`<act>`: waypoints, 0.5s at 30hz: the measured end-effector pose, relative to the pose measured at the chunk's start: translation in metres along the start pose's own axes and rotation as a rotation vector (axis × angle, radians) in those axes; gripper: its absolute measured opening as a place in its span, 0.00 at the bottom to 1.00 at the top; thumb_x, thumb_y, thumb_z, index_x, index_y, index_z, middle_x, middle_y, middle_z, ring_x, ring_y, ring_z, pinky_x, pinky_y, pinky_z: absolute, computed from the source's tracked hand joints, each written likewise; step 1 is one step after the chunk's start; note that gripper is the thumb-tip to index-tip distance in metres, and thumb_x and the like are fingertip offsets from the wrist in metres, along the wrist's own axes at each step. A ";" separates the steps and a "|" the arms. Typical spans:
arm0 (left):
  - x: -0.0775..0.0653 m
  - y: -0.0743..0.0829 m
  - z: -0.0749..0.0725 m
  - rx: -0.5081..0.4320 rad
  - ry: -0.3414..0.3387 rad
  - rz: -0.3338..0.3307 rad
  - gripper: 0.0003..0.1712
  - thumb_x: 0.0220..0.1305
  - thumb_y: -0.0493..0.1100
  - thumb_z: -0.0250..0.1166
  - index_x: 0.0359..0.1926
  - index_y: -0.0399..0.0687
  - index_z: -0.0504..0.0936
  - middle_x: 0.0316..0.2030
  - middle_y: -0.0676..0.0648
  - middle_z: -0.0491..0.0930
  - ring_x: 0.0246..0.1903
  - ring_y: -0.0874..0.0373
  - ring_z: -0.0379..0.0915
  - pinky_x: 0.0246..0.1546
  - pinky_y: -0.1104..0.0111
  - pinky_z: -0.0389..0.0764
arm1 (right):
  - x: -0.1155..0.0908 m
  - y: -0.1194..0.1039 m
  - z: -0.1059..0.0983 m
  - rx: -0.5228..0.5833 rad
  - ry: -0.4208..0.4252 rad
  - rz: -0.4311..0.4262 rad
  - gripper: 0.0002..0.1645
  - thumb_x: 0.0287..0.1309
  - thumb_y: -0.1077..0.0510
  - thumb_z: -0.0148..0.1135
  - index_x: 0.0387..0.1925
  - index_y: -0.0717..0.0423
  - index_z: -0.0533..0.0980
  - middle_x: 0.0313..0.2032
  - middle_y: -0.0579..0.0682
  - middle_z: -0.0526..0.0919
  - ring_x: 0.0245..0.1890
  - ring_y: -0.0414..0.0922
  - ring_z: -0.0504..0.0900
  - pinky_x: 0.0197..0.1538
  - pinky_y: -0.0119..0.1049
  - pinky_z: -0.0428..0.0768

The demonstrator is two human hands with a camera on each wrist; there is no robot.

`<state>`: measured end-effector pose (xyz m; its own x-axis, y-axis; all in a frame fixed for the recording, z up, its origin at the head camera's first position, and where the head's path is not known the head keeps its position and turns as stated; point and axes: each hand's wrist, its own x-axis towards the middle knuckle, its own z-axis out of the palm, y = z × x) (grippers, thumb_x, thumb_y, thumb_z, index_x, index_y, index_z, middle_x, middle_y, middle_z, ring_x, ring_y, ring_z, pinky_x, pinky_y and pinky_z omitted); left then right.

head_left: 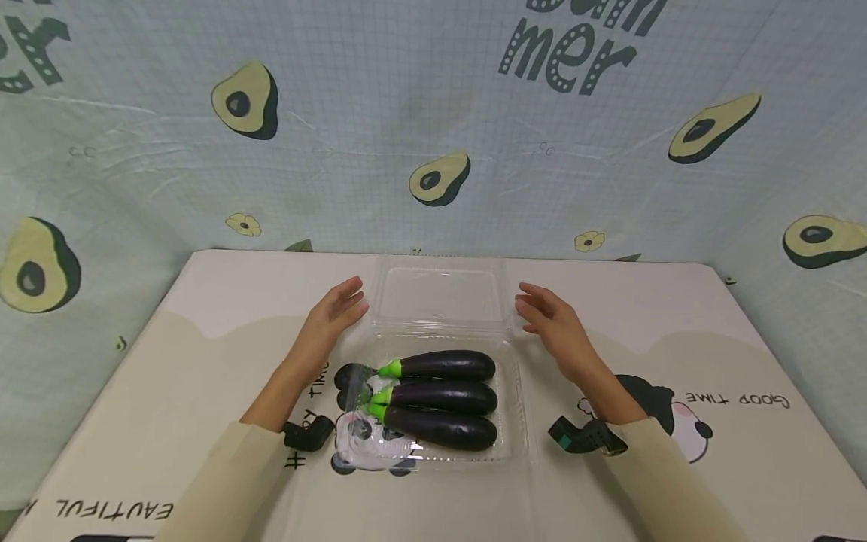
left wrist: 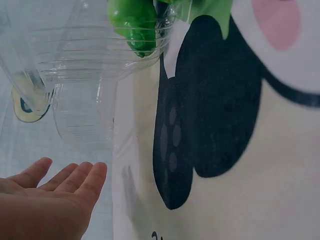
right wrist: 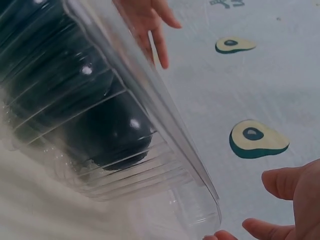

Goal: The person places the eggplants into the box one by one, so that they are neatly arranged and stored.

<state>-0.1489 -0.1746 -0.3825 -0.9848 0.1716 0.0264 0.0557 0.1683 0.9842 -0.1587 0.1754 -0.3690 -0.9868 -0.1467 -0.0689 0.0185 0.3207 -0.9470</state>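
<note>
A clear plastic clamshell box point(head_left: 516, 421) lies on the table with its lid point(head_left: 442, 295) folded back toward the far edge. Several dark purple eggplants point(head_left: 447, 397) with bright green caps are in its base, some lying beneath the three on top. My left hand point(head_left: 333, 310) is held just left of the lid, its fingers loosely bent and holding nothing. On the opposite side, my right hand point(head_left: 552, 324) hovers with relaxed fingers near the lid's right edge. The left wrist view catches the green eggplant caps point(left wrist: 132, 22) through the box wall.
The table covering point(head_left: 203, 421) carries printed lettering and cartoon animals. Behind the table hangs a pale curtain point(head_left: 352, 98) with avocado prints. A black wrist camera is strapped on each arm, the left one point(head_left: 310, 434) close to the box's left side.
</note>
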 end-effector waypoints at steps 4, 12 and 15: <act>0.006 -0.006 0.004 -0.041 -0.008 -0.003 0.37 0.70 0.45 0.55 0.72 0.36 0.52 0.70 0.37 0.54 0.69 0.46 0.51 0.66 0.51 0.55 | 0.003 0.001 0.002 0.041 -0.012 0.016 0.35 0.68 0.49 0.54 0.70 0.60 0.58 0.63 0.61 0.68 0.59 0.56 0.71 0.57 0.49 0.73; 0.009 -0.009 0.009 -0.045 -0.035 -0.019 0.36 0.70 0.45 0.55 0.73 0.39 0.52 0.70 0.38 0.57 0.69 0.45 0.51 0.66 0.49 0.54 | 0.005 0.001 0.002 0.026 -0.002 0.025 0.34 0.69 0.49 0.53 0.70 0.59 0.59 0.63 0.60 0.70 0.55 0.56 0.72 0.49 0.38 0.76; 0.008 -0.008 0.010 -0.047 -0.040 -0.021 0.36 0.70 0.45 0.54 0.73 0.39 0.51 0.70 0.38 0.56 0.70 0.45 0.50 0.67 0.49 0.53 | 0.004 -0.001 0.002 0.031 0.003 0.030 0.34 0.68 0.49 0.54 0.70 0.58 0.60 0.62 0.60 0.70 0.53 0.55 0.72 0.46 0.36 0.75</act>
<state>-0.1555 -0.1651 -0.3920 -0.9784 0.2069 -0.0008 0.0260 0.1271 0.9915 -0.1623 0.1729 -0.3690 -0.9861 -0.1349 -0.0971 0.0534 0.2960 -0.9537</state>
